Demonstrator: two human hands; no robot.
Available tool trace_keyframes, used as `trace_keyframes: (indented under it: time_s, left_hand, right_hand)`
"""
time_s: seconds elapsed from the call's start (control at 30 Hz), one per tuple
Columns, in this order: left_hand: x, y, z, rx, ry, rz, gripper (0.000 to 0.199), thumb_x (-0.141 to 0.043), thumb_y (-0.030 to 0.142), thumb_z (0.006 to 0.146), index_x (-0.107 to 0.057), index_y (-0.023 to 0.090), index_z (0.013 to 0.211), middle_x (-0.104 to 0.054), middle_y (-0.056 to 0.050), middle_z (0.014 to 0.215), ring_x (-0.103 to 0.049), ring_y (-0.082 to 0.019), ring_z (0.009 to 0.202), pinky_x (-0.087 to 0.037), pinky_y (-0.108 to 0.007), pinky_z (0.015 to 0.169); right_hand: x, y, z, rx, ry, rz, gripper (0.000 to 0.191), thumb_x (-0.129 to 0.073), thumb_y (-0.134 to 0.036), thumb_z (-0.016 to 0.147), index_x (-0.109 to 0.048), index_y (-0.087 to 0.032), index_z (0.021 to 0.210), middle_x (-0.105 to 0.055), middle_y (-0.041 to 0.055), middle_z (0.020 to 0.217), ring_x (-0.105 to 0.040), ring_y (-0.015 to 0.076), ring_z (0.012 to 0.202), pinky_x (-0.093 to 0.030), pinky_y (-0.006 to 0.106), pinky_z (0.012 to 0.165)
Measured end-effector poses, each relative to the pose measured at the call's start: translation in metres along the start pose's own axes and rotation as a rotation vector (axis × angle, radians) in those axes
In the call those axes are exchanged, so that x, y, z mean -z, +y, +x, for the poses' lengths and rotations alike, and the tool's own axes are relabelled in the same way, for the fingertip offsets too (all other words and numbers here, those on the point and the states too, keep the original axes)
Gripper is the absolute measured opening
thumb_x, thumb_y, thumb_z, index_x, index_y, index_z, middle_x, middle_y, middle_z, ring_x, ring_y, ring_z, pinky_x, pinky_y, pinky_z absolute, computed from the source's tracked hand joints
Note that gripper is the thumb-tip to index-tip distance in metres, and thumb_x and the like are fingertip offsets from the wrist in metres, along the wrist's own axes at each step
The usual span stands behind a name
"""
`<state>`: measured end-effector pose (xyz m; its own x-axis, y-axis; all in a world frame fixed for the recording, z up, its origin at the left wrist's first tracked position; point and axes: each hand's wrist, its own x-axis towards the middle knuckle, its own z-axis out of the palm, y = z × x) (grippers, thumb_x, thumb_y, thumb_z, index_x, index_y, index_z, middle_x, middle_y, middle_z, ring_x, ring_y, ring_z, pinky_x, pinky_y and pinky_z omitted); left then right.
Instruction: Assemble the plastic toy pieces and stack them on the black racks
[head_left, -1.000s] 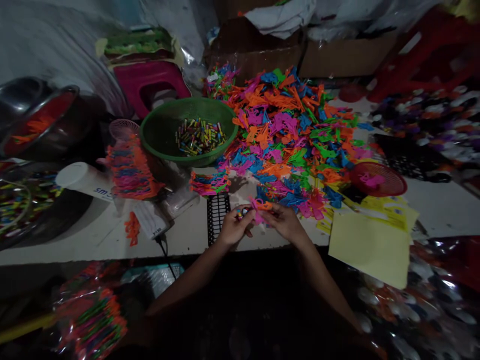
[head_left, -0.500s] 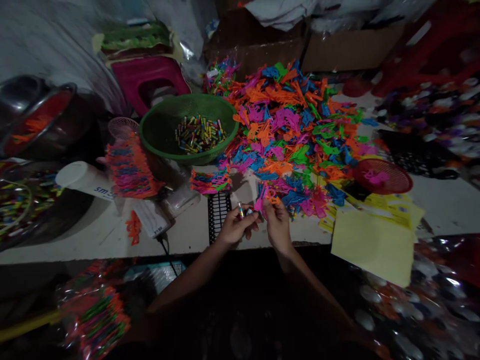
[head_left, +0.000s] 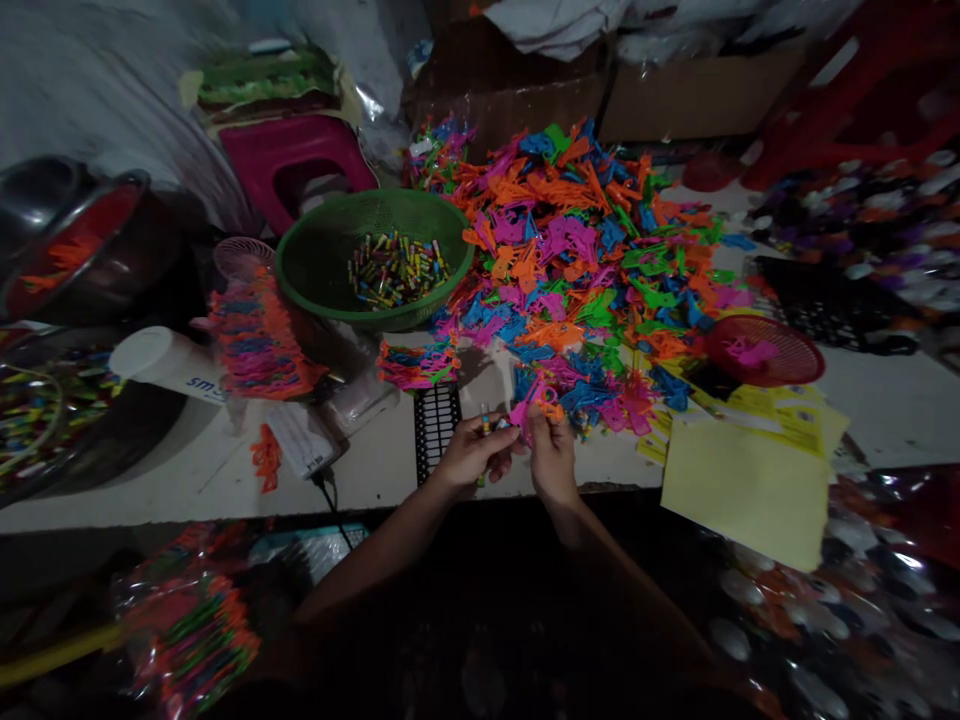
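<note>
My left hand [head_left: 472, 455] is closed round a small tube with a coloured wrapper [head_left: 485, 415], whose clear end sticks up above the fingers. Its thumb tip meets the lower end of a flat pink plastic piece [head_left: 527, 408]. My right hand [head_left: 553, 460] pinches that pink piece between thumb and fingers. An orange plastic piece [head_left: 553, 411] shows right at the right fingertips; whether it is held too, I cannot tell. Just beyond both hands spreads a large heap of pink, orange, blue and green plastic pieces [head_left: 570, 250].
A green basket [head_left: 300, 290] with many small wrapped tubes stands behind left. Stacked plastic pieces [head_left: 259, 335], a white bottle [head_left: 161, 360] and a white box with a cable [head_left: 300, 440] are at left. Rightward lie a red basket [head_left: 806, 360] and yellow card [head_left: 742, 490].
The pink piece has tilted and shifted slightly between my hands. The tube in my left hand now stands more upright. Both hands stay in nearly the same place.
</note>
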<state>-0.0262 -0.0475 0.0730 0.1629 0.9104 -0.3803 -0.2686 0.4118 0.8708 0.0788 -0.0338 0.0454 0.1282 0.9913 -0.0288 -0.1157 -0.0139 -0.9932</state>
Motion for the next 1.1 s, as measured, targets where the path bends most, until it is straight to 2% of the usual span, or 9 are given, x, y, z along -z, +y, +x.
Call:
trace_keyframes:
  time_s: [0.17, 0.3, 0.37, 0.5, 0.67, 0.83, 0.97, 1.0, 1.1]
  left_hand:
    - [-0.003, 0.001, -0.003, -0.018, -0.08, 0.215, 0.037, -0.061, 0.05, 0.066, -0.053, 0.014, 0.065, -0.048, 0.006, 0.04, -0.035, -0.003, 0.025, -0.023, -0.016, 0.025]
    - [0.003, -0.003, 0.003, 0.064, -0.135, 0.236, 0.038, -0.065, 0.045, 0.065, -0.054, 0.015, 0.085, -0.057, 0.004, 0.053, -0.048, -0.006, 0.033, -0.025, -0.013, 0.027]
    - [0.008, -0.009, 0.01, 0.113, -0.084, 0.21, 0.044, -0.067, 0.044, 0.064, -0.054, 0.016, 0.095, -0.063, -0.001, 0.068, -0.054, -0.007, 0.039, -0.024, -0.013, 0.028]
    - [0.017, -0.024, 0.022, 0.144, 0.009, 0.218, 0.04, -0.066, 0.042, 0.065, -0.056, 0.013, 0.09, -0.064, -0.005, 0.074, -0.051, -0.005, 0.037, -0.022, -0.014, 0.029]
    - [0.018, -0.032, 0.026, 0.129, -0.107, 0.211, 0.034, -0.074, 0.032, 0.057, -0.056, 0.014, 0.08, -0.052, 0.006, 0.052, -0.042, -0.003, 0.035, -0.021, -0.013, 0.03]
    - [0.025, -0.033, 0.031, 0.313, -0.055, -0.241, 0.031, -0.072, 0.035, 0.062, -0.057, 0.014, 0.078, -0.057, 0.001, 0.064, -0.045, -0.001, 0.043, -0.02, -0.009, 0.031]
    - [0.032, -0.035, 0.038, 0.434, 0.016, -0.49, 0.027, -0.059, 0.038, 0.076, -0.057, 0.012, 0.068, -0.053, 0.0, 0.054, -0.045, -0.003, 0.04, -0.029, -0.01, 0.032]
    - [0.033, -0.034, 0.039, 0.45, 0.03, -0.511, 0.025, -0.057, 0.035, 0.078, -0.057, 0.012, 0.068, -0.052, 0.001, 0.052, -0.045, -0.003, 0.039, -0.029, -0.01, 0.032]
    - [0.035, -0.032, 0.037, 0.514, 0.064, -0.512, 0.019, -0.054, 0.03, 0.08, -0.06, 0.012, 0.077, -0.049, 0.002, 0.048, -0.045, -0.004, 0.036, -0.027, -0.01, 0.029]
  right_hand:
    - [-0.005, 0.011, -0.012, -0.05, 0.003, 0.054, 0.041, -0.041, -0.056, 0.079, -0.038, -0.021, 0.059, -0.034, -0.0075, 0.043, -0.031, 0.0064, 0.036, -0.026, 0.02, 0.036]
    - [0.01, 0.009, 0.007, -0.045, -0.022, -0.139, 0.038, -0.043, -0.054, 0.078, -0.047, -0.019, 0.064, -0.045, -0.0038, 0.051, -0.042, 0.0094, 0.046, -0.035, 0.023, 0.044]
    - [0.024, 0.003, 0.028, 0.031, 0.014, -0.328, 0.037, -0.045, -0.053, 0.078, -0.054, -0.018, 0.072, -0.054, 0.0014, 0.062, -0.051, 0.0141, 0.058, -0.041, 0.027, 0.054]
    - [0.042, -0.006, 0.057, 0.362, 0.294, -0.718, 0.045, -0.053, -0.05, 0.073, -0.059, -0.014, 0.098, -0.057, 0.0156, 0.102, -0.05, 0.0269, 0.097, -0.04, 0.043, 0.08]
    - [0.027, 0.006, 0.044, 0.286, -0.411, -0.543, 0.024, -0.054, -0.042, 0.077, -0.065, -0.02, 0.079, -0.064, 0.0044, 0.078, -0.058, 0.0164, 0.075, -0.045, 0.031, 0.072]
    - [0.018, 0.01, 0.024, 0.318, -0.032, -0.372, 0.018, -0.056, -0.037, 0.078, -0.063, -0.022, 0.081, -0.064, 0.0028, 0.081, -0.058, 0.0144, 0.076, -0.046, 0.029, 0.071]
    - [0.023, -0.001, 0.024, 0.519, -0.517, -0.449, 0.011, -0.059, -0.034, 0.076, -0.066, -0.026, 0.077, -0.067, 0.0006, 0.078, -0.06, 0.0149, 0.078, -0.045, 0.03, 0.077]
    - [0.029, -0.004, 0.033, 0.523, -0.523, -0.486, 0.012, -0.059, -0.035, 0.077, -0.066, -0.025, 0.077, -0.067, 0.0008, 0.078, -0.06, 0.0149, 0.077, -0.046, 0.03, 0.076]
    - [0.064, -0.009, 0.088, 0.486, -0.037, -0.748, 0.019, -0.057, -0.034, 0.078, -0.066, -0.02, 0.087, -0.066, 0.0069, 0.091, -0.058, 0.0176, 0.085, -0.043, 0.033, 0.079]
